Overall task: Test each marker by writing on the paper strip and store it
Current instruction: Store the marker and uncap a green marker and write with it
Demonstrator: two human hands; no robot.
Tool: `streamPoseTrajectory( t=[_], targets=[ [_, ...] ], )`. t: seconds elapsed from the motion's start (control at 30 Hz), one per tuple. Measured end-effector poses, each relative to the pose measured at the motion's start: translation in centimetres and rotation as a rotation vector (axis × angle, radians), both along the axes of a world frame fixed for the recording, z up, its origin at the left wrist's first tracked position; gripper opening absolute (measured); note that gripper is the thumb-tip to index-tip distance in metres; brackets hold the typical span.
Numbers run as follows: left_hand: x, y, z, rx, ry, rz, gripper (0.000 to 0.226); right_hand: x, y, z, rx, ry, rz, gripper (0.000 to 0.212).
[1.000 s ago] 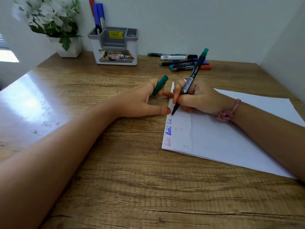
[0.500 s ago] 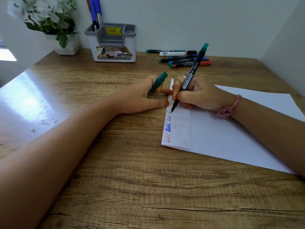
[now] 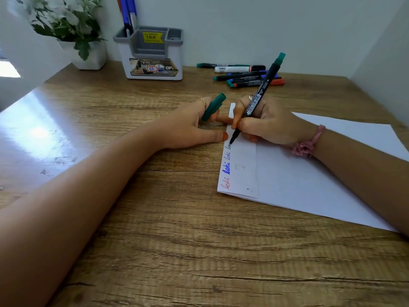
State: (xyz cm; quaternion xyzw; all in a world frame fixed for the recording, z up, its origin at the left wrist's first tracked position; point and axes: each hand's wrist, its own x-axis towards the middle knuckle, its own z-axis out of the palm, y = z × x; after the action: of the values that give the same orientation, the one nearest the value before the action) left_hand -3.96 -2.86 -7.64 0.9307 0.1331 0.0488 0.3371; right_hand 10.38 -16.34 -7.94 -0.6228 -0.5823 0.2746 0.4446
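Note:
My right hand [image 3: 269, 122] grips a black marker with a green end [image 3: 260, 94], its tip touching the left edge of the paper strip [image 3: 242, 173]. Red, blue and thin blue scribbles run along that edge, with a fresh green mark at the tip. My left hand [image 3: 188, 127] lies flat beside the strip, thumb at its edge, with the green cap [image 3: 213, 106] held between its fingers. Several capped markers [image 3: 243, 75] lie in a pile at the back. A grey and white pen holder [image 3: 152, 55] stands at the back with a red and two blue markers in it.
The strip lies on a larger white sheet [image 3: 332, 173] on the wooden desk [image 3: 177, 240]. A potted plant [image 3: 73, 29] stands at the back left. White walls close off the back and the right side.
The marker tip has written a short green mark above the earlier scribbles. My left hand has stayed in place with the cap.

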Motion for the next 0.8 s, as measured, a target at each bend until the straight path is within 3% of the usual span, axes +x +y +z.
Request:
streamPoseTrajectory(
  t=[0.17,0.33,0.8],
  targets=[
    [-0.16,-0.33,0.22,-0.020,-0.005,-0.008,0.029,-0.05,0.10,-0.01,0.014,0.016,0.001,0.003],
    [-0.15,-0.29,0.27,-0.022,0.004,0.002,0.034,-0.01,0.17,-0.06,0.024,0.020,-0.005,0.023],
    [-0.07,-0.06,-0.04,-0.023,-0.008,-0.010,0.028,0.19,0.40,-0.37,0.041,0.032,-0.029,0.020]
  ],
)
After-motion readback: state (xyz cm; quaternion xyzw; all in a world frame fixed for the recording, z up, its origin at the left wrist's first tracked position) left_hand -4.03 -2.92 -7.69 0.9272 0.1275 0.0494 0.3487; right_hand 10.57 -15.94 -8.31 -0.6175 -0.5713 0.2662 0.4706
